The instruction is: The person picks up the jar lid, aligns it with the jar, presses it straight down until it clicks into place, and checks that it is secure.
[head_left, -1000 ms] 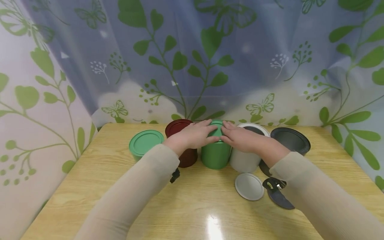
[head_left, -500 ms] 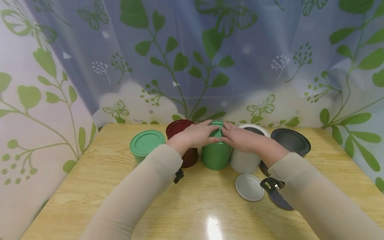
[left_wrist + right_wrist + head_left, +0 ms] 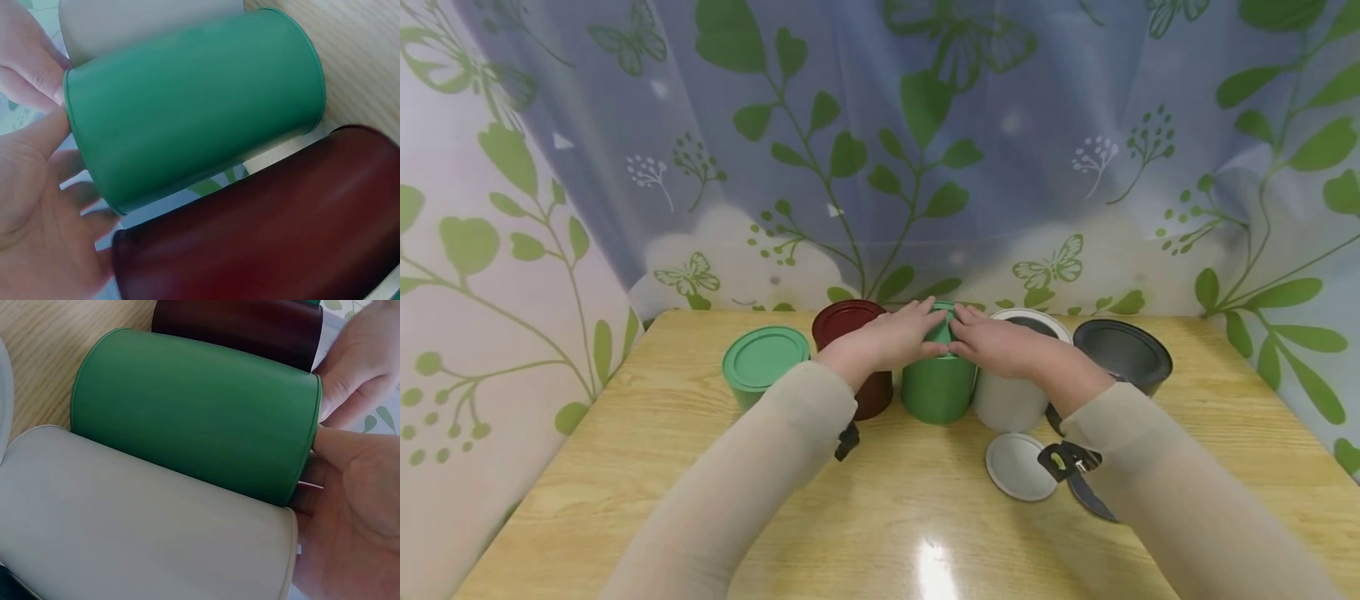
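Observation:
A green canister [image 3: 936, 392] stands upright near the table's back edge, between a dark red canister [image 3: 874, 397] and a white canister [image 3: 1009, 402]. Across its light green lid [image 3: 943, 330] lie both hands, fingers straight and pointing inward. My left hand [image 3: 891, 337] reaches over the dark red canister and touches the lid's left part. From the other side my right hand [image 3: 1003, 348] rests on the right part, above the white canister. Both wrist views show the green canister's side [image 3: 194, 106] and the fingers at its top rim. Much of the lid is hidden.
On the left stands another green container [image 3: 766, 360] with its lid on. A black container [image 3: 1123, 354] stands at the right. The white canister's top shows a dark interior. A white lid [image 3: 1018, 468] and a dark lid [image 3: 1093, 497], partly hidden by the right sleeve, lie in front.
Both hands stay on the green canister's lid with almost no movement. The right wrist has shifted slightly left; the canisters have not moved.

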The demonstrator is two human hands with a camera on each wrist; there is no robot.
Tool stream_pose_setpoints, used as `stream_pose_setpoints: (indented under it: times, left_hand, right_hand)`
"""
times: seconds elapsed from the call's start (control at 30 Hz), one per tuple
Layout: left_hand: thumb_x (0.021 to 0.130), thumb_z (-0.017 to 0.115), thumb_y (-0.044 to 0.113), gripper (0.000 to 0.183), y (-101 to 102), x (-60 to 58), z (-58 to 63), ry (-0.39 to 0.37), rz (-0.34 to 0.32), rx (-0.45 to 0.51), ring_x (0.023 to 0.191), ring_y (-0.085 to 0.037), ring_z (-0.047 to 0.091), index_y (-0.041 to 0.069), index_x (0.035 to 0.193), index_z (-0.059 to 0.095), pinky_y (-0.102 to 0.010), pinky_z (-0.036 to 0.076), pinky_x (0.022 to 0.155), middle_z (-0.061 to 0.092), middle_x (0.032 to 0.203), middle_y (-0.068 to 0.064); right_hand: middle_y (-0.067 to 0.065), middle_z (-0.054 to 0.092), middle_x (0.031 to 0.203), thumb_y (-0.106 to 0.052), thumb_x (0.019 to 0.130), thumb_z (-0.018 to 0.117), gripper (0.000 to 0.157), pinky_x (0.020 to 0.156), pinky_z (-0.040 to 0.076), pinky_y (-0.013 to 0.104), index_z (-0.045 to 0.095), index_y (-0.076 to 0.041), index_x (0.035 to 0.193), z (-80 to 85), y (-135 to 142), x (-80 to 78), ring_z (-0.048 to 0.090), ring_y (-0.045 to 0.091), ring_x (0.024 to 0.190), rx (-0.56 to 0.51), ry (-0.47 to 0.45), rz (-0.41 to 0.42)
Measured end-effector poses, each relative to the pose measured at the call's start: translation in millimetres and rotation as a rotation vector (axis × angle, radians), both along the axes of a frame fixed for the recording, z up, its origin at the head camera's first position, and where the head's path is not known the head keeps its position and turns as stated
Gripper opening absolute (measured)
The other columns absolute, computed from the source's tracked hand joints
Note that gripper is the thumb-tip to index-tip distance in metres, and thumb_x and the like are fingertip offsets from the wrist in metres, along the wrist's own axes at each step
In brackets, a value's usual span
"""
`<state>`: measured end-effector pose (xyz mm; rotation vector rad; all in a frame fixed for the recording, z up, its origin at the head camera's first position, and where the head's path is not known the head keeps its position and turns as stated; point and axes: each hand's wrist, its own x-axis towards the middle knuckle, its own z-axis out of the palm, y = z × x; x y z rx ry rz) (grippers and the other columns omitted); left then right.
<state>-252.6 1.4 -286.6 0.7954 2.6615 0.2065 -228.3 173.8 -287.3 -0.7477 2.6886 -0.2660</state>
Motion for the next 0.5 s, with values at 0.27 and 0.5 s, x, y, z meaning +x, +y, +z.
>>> stream_pose_setpoints:
  times: [0.27,0.5]
  left_hand:
    - [0.097,0.037,0.048,0.061,-2,-4.5,-1.5,0.037,-0.06,-0.065,0.142,-0.02,-0.001,0.022,0.15,0.019,-0.046,0.009,0.112,0.004,0.156,-0.001]
    - [0.097,0.04,0.047,0.06,-1,-9.9,0.0,0.076,-0.101,-0.079,0.142,-0.024,0.006,0.021,0.149,0.025,-0.048,0.015,0.111,0.011,0.156,-0.005]
  right_hand:
    - [0.025,0.003,0.151,-0.025,0.104,0.032,0.055,0.11,0.011,0.051,0.016,0.007,0.145,-0.4,0,-0.8,0.001,0.038,0.139,0.033,0.02,0.01]
    - [0.025,0.005,0.151,-0.025,0.104,0.03,0.053,0.11,0.013,0.051,0.018,0.007,0.145,2.5,-3,-1.4,0.004,0.039,0.139,0.079,0.024,0.015]
